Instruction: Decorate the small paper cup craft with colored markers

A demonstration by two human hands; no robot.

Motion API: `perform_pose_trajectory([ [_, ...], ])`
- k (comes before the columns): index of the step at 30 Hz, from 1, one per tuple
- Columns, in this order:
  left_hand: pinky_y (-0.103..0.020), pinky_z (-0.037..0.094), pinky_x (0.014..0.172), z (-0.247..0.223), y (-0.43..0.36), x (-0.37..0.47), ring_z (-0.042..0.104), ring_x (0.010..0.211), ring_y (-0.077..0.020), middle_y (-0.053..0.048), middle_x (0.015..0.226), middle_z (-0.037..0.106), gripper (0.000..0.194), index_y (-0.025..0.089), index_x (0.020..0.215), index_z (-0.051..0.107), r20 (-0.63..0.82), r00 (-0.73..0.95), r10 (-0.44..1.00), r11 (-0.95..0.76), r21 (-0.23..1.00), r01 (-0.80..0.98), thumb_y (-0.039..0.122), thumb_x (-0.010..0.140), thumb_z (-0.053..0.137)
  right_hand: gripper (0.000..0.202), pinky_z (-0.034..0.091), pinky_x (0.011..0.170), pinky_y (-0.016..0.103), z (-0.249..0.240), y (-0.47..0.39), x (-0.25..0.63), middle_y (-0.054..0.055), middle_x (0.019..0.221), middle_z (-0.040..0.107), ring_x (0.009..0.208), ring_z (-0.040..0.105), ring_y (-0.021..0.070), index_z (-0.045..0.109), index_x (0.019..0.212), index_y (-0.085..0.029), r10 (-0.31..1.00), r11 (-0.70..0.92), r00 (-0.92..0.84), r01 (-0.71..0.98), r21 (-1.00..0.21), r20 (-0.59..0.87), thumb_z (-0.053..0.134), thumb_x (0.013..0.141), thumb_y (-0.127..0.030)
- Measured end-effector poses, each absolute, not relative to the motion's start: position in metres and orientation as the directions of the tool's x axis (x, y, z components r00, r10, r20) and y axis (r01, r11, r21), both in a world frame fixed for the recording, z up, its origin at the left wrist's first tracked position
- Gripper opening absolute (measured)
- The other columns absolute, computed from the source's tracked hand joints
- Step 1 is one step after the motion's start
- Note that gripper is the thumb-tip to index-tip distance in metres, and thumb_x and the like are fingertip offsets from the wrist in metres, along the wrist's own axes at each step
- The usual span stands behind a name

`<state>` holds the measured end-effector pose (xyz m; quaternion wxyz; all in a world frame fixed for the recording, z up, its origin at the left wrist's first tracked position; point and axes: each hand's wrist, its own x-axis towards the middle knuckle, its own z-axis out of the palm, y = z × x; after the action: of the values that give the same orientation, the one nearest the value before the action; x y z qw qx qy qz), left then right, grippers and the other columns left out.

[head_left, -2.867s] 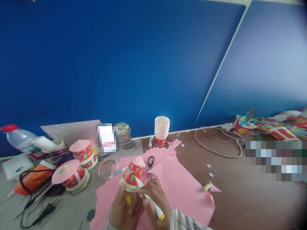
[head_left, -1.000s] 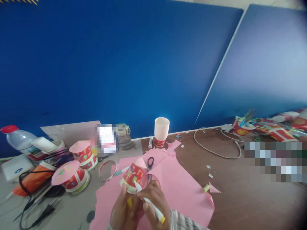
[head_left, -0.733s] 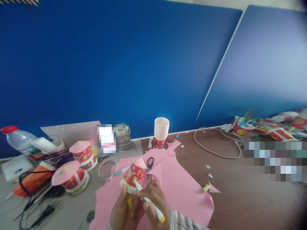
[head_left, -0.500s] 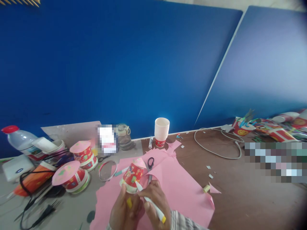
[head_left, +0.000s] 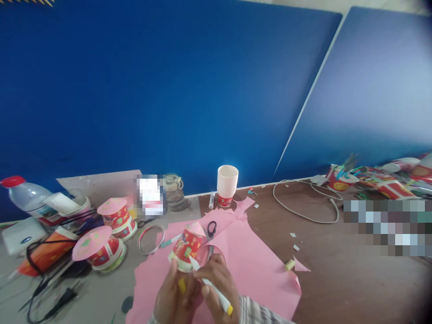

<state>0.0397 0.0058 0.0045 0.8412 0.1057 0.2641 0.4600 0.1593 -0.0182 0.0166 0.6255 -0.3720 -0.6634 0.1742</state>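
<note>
My left hand [head_left: 173, 294] is closed round the lower part of a red printed paper cup [head_left: 188, 245], which is tilted over a big pink paper sheet [head_left: 256, 265]. A small yellow piece, probably the marker's cap [head_left: 182, 285], shows at the left fingers. In my right hand [head_left: 219, 279] is a white marker with a yellow end [head_left: 219, 298]; its tip is at the cup's side, though I cannot tell whether it touches. Just beyond the cup lie scissors [head_left: 211, 229], partly covered by the sheet, and a white and teal pen [head_left: 170, 241].
Two red cups with pink paper tops [head_left: 92, 243] stand left, near a wire ring [head_left: 150, 240], a plug cord [head_left: 65, 297] and a bottle [head_left: 32, 200]. A stack of paper cups [head_left: 227, 184] and a glass jar [head_left: 174, 193] stand by the blue partition [head_left: 189, 99]. A grey cable [head_left: 303, 216] curls at right.
Hardly anything differs. The view has shifted very slightly; both hands keep their hold on the cup and the marker in nearly the same place.
</note>
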Motion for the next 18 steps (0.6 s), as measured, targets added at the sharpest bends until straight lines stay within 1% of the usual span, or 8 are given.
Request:
perform_pose_trajectory([
  [2,-0.024,0.036,0.038,0.007,0.006,0.041,0.042,0.029,-0.0126,0.004,0.022,0.045,0.041,0.021,0.054,0.06,-0.348,0.425,0.836,0.545,0.424,-0.724,0.059,0.058,0.047,0.033,0.043,0.057,0.037,0.017,-0.018,0.16,0.002,0.06,0.065,0.052,0.054,0.021,0.066,0.085,-0.023,0.71,0.662,0.074,0.268,-0.7,0.7,0.039,0.086,-0.041],
  [4,-0.023,0.034,0.036,0.011,0.005,0.042,0.041,0.028,-0.0126,0.004,0.021,0.045,0.041,0.021,0.054,0.061,-0.345,0.417,0.841,0.536,0.428,-0.727,0.059,0.058,0.047,0.033,0.043,0.056,0.036,0.019,-0.018,0.161,0.002,0.061,0.066,0.052,0.055,0.0213,0.065,0.087,-0.023,0.713,0.674,0.022,0.255,-0.694,0.7,0.037,0.087,-0.04],
  [6,-0.024,0.032,0.034,0.014,0.005,0.043,0.04,0.026,-0.0128,0.003,0.019,0.044,0.044,0.02,0.045,0.058,-0.342,0.425,0.838,0.542,0.439,-0.716,0.06,0.058,0.045,0.031,0.043,0.057,0.036,0.021,-0.018,0.161,0.002,0.062,0.068,0.052,0.056,0.0208,0.063,0.091,-0.023,0.713,0.69,-0.053,0.231,-0.686,0.699,0.037,0.088,-0.038],
  [7,-0.024,0.032,0.034,0.015,0.005,0.044,0.04,0.026,-0.0129,0.002,0.018,0.044,0.046,0.02,0.039,0.056,-0.345,0.432,0.833,0.55,0.445,-0.707,0.061,0.057,0.045,0.03,0.043,0.058,0.036,0.023,-0.018,0.161,0.001,0.061,0.069,0.051,0.057,0.0203,0.063,0.092,-0.023,0.711,0.695,-0.063,0.219,-0.685,0.7,0.037,0.088,-0.038],
  [10,-0.025,0.034,0.035,0.015,0.004,0.044,0.042,0.027,-0.013,0.0,0.019,0.044,0.051,0.021,0.027,0.047,-0.358,0.427,0.83,0.555,0.457,-0.696,0.062,0.057,0.043,0.033,0.043,0.058,0.035,0.028,-0.019,0.16,0.001,0.06,0.069,0.048,0.056,0.0194,0.064,0.09,-0.024,0.716,0.684,-0.004,0.204,-0.701,0.698,0.036,0.088,-0.04],
  [13,-0.024,0.032,0.033,0.012,0.005,0.043,0.039,0.025,-0.0118,0.001,0.018,0.044,0.051,0.021,0.027,0.046,-0.369,0.4,0.839,0.539,0.462,-0.704,0.062,0.057,0.043,0.037,0.043,0.058,0.034,0.033,-0.02,0.159,0.0,0.059,0.069,0.049,0.057,0.0194,0.066,0.087,-0.025,0.727,0.677,-0.015,0.189,-0.712,0.687,0.034,0.088,-0.043],
  [18,-0.024,0.032,0.033,0.012,0.005,0.043,0.04,0.025,-0.0119,0.0,0.017,0.044,0.053,0.021,0.023,0.044,-0.386,0.382,0.84,0.536,0.48,-0.694,0.063,0.056,0.044,0.035,0.043,0.061,0.034,0.036,-0.021,0.161,-0.001,0.059,0.072,0.05,0.058,0.02,0.064,0.091,-0.026,0.733,0.673,-0.038,0.183,-0.717,0.679,0.033,0.088,-0.042],
])
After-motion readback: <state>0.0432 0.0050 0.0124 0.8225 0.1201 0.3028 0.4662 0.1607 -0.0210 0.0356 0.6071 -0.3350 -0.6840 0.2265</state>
